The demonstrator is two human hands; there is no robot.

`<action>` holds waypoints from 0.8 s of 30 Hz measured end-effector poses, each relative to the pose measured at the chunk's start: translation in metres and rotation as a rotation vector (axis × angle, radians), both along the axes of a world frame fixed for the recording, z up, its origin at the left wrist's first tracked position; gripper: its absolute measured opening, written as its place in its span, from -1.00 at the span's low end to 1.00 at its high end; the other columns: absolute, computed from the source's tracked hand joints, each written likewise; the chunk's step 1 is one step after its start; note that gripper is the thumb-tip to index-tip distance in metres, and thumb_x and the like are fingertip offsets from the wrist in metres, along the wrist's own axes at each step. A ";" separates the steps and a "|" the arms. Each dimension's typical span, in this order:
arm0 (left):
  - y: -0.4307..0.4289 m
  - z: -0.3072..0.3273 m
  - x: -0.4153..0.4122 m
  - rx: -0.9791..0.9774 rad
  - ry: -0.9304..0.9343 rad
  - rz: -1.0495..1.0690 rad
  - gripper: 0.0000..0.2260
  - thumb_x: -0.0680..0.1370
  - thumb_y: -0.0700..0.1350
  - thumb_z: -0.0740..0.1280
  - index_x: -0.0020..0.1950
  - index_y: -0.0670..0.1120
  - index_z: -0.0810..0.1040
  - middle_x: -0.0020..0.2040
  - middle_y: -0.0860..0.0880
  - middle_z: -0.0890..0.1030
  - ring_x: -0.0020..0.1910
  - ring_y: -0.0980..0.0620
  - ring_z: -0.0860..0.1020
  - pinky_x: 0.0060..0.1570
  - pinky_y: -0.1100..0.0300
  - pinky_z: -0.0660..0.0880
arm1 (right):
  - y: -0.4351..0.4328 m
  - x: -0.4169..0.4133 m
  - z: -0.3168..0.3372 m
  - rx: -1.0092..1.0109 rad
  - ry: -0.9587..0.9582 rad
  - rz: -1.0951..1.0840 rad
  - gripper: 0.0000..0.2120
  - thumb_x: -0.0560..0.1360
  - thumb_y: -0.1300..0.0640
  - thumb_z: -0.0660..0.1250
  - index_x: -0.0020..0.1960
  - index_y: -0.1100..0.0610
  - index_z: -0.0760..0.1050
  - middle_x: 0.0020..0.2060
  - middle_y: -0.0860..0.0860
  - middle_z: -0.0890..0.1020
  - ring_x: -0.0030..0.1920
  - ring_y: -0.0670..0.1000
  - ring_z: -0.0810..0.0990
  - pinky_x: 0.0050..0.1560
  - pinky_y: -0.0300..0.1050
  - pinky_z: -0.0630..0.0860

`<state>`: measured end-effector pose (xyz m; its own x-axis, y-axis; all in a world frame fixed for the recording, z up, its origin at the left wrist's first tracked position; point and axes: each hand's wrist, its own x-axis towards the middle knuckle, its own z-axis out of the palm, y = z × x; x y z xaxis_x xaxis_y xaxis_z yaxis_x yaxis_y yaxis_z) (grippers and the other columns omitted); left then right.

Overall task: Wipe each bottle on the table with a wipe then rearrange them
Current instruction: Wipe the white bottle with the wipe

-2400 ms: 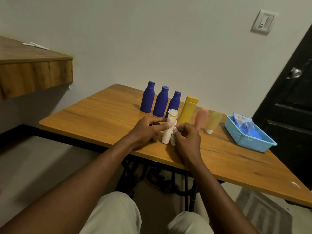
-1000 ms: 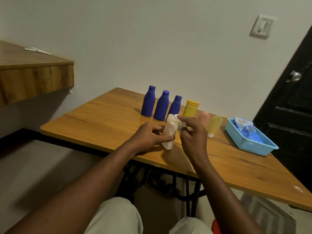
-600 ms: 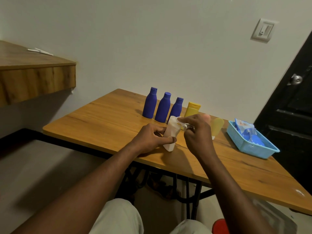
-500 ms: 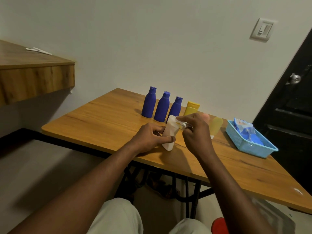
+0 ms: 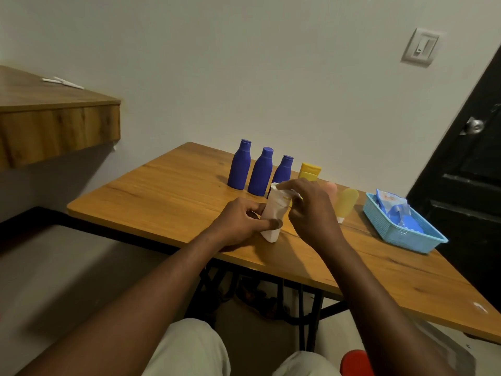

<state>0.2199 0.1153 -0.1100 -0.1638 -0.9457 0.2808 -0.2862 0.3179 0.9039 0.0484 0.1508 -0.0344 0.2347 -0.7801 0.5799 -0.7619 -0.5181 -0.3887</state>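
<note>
Home room: table (image 5: 162,196), wall switch (image 5: 419,47), door (image 5: 471,169)

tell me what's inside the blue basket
The blue basket holds a pale printed packet, leaning on the far side, and a solid blue item in front of it. Anything beneath them is covered.

Behind the right hand (image 5: 311,213): lower body of the yellow bottle (image 5: 310,169) and all but the top of the pink tube (image 5: 331,188), both near the table's (image 5: 162,202) back edge. Under its fingertips, only a white corner of the wipe (image 5: 278,186); cannot tell where it ends and the white bottle (image 5: 272,215) begins. Behind that bottle, base of the rightmost blue bottle (image 5: 283,169). Cut off at the picture's right edge: the table's near right corner. Cut off at the bottom: a red thing (image 5: 355,362). Too small to read: print on the packet (image 5: 389,202) in the basket (image 5: 401,236). Too small to name: white strips (image 5: 63,82) on the shelf (image 5: 54,126).
</note>
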 end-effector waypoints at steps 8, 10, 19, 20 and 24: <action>0.002 0.002 0.000 -0.026 -0.032 0.010 -0.59 0.47 0.13 0.58 0.27 0.02 0.71 0.17 0.15 0.73 0.10 0.19 0.65 0.06 0.15 0.59 | 0.009 -0.004 -0.020 -0.101 -0.190 -0.002 -0.71 0.46 0.36 0.43 0.16 0.18 0.62 0.14 0.07 0.65 0.14 0.04 0.58 0.08 -0.03 0.62; 0.004 0.002 0.000 -0.027 -0.022 0.012 -0.59 0.47 0.12 0.58 0.27 0.01 0.71 0.14 0.14 0.73 0.09 0.18 0.66 0.05 0.13 0.60 | 0.011 -0.002 -0.031 -0.169 -0.231 0.003 -0.76 0.48 0.32 0.42 0.12 0.16 0.61 0.10 0.03 0.64 0.09 0.00 0.58 0.00 -0.12 0.62; 0.007 0.002 -0.002 -0.073 -0.126 0.095 -0.69 0.45 0.01 0.61 0.13 -0.02 0.65 -0.01 0.10 0.68 -0.07 0.16 0.65 -0.14 0.27 0.55 | 0.009 0.006 -0.064 0.104 -0.522 0.015 -0.80 0.55 0.26 0.39 0.10 0.02 0.53 -0.01 -0.14 0.63 0.02 -0.20 0.59 -0.06 -0.29 0.57; 0.007 0.002 -0.001 -0.077 -0.141 0.096 -0.72 0.45 -0.01 0.60 0.10 -0.01 0.65 -0.04 0.10 0.67 -0.10 0.17 0.64 -0.17 0.31 0.52 | 0.008 0.006 -0.068 0.148 -0.537 0.017 -0.80 0.54 0.26 0.39 0.08 0.00 0.54 -0.03 -0.15 0.63 0.00 -0.21 0.59 -0.04 -0.25 0.58; 0.008 0.002 -0.001 -0.069 -0.156 0.099 -0.70 0.43 0.00 0.62 0.09 0.01 0.63 -0.02 0.11 0.68 -0.08 0.17 0.65 -0.18 0.31 0.54 | 0.008 0.002 -0.076 0.181 -0.648 -0.027 -0.81 0.54 0.28 0.38 0.02 0.00 0.56 -0.06 -0.12 0.64 0.00 -0.15 0.60 0.02 -0.11 0.61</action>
